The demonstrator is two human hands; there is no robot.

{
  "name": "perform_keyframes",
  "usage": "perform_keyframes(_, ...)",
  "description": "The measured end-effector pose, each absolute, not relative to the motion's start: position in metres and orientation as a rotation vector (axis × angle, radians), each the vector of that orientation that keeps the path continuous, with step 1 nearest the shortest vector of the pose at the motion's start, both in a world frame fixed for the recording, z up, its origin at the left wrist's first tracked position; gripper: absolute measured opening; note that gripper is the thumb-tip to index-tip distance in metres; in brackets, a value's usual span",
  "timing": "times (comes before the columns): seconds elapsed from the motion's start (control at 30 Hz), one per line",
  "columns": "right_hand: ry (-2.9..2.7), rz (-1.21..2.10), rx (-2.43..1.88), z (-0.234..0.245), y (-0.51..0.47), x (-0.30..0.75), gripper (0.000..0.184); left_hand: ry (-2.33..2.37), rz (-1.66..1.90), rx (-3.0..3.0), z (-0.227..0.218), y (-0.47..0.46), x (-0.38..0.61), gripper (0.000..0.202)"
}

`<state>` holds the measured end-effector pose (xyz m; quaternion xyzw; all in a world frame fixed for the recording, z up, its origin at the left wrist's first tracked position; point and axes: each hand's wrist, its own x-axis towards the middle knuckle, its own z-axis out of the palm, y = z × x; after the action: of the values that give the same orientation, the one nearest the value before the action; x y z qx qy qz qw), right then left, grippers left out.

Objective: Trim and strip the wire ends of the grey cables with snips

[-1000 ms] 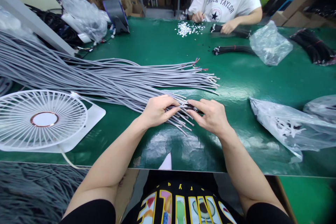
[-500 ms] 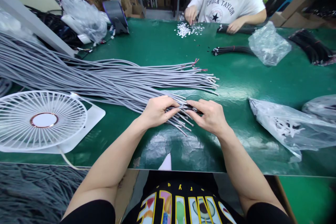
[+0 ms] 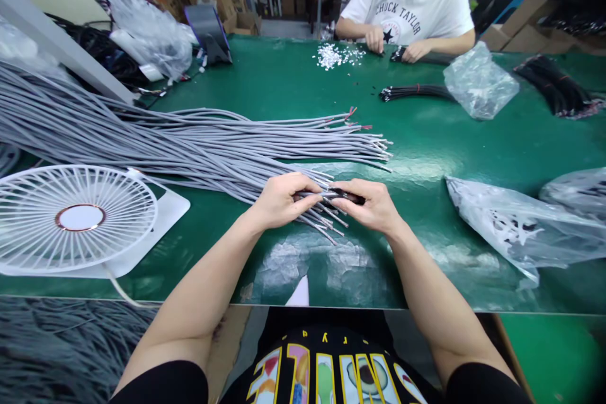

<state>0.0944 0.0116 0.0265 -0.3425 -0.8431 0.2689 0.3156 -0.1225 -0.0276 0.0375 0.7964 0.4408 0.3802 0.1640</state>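
Note:
A large sheaf of grey cables [image 3: 189,142] fans across the green table [image 3: 284,85] from the left, its stripped ends pointing right. My left hand [image 3: 283,199] is closed around the ends of a few grey cables near the table's middle front. My right hand [image 3: 370,203] meets it from the right, fingers pinched on a small black piece [image 3: 351,197] at a cable end. The two hands nearly touch.
A white desk fan [image 3: 78,218] lies at the front left. Clear plastic bags [image 3: 516,227] sit at the right. Across the table a person in a white T-shirt [image 3: 407,9] handles black cables [image 3: 416,91] beside a pile of small white parts [image 3: 338,55].
My hands have stayed put, the right fingers curling tighter. The person opposite has brought both hands together at the black cables.

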Motion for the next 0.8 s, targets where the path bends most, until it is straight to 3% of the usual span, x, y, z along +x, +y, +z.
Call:
perform_keyframes(0.1,-2.228,0.701,-0.908,0.0286,0.0107,0.0953,0.031,1.267,1.084,2.257,0.0368,-0.0274,-0.1222,0.013)
perform_keyframes(0.37,-2.341,0.285,-1.003,0.0332,0.0079,0.0992,0.032,1.274,1.083,2.287,0.0312,-0.0252,-0.1217,0.014)
perform_keyframes(0.8,-2.245,0.562,-1.045,0.0294,0.0078,0.0939,0.031,1.296,1.064,2.243,0.0306,-0.0254,-0.122,0.012)
